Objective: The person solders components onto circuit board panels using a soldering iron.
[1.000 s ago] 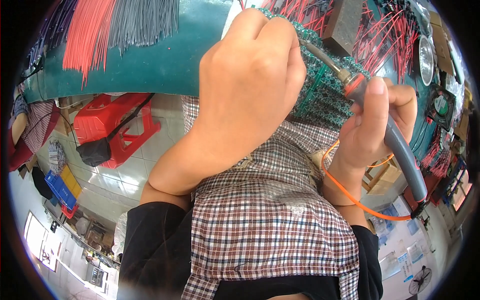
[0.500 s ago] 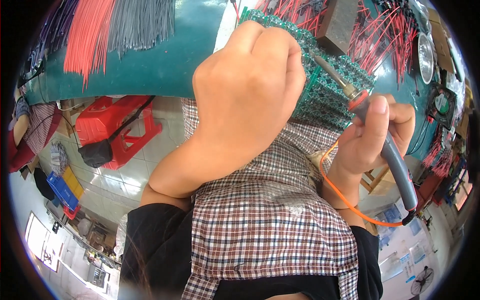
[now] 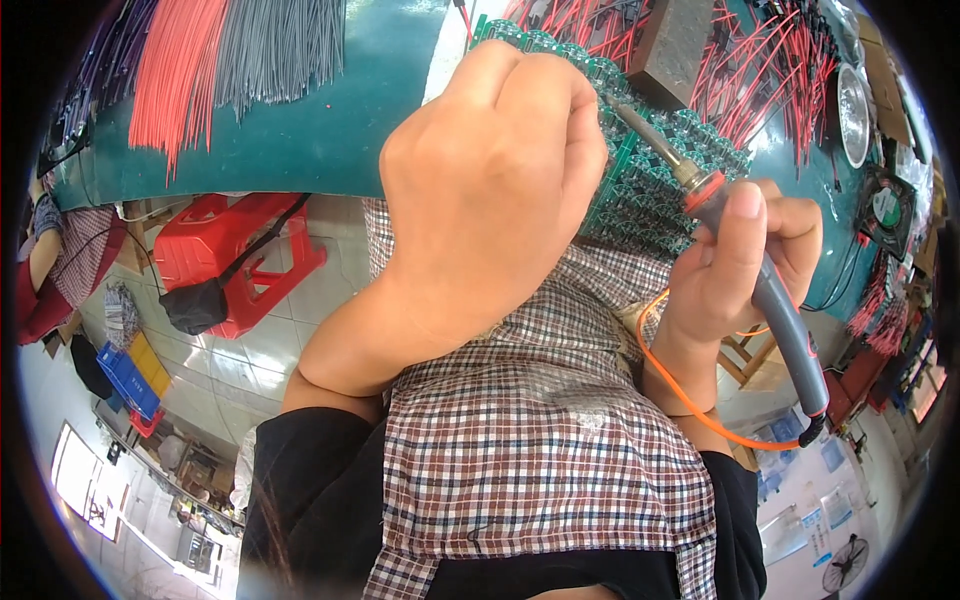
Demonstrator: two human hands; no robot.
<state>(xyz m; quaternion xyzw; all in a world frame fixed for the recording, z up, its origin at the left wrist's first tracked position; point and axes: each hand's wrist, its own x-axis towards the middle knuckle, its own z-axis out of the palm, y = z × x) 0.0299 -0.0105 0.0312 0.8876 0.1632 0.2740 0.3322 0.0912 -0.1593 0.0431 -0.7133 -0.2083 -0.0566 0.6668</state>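
Note:
My right hand (image 3: 745, 260) grips a soldering iron (image 3: 785, 310) with a dark grey handle, a red collar and an orange cord. Its metal tip points up and left, ending close beside the fingers of my left hand (image 3: 490, 190). That left hand is closed over green circuit boards (image 3: 650, 170), its back toward me. Whatever its fingertips pinch is hidden behind the knuckles. The boards lie in a dense block at the table edge, and several red and black wires (image 3: 590, 30) stretch out behind them.
A dark rectangular block (image 3: 672, 50) rests by the boards. Bundles of red wires (image 3: 178, 75) and grey wires (image 3: 282, 55) hang over the green tabletop (image 3: 300, 150) at left. Below stands a red stool (image 3: 230, 260) with a black bag. A small fan (image 3: 888, 208) sits at right.
The soldering iron and my right hand have shifted slightly left and up, bringing the tip nearer my left fingers. My left hand has moved a little left.

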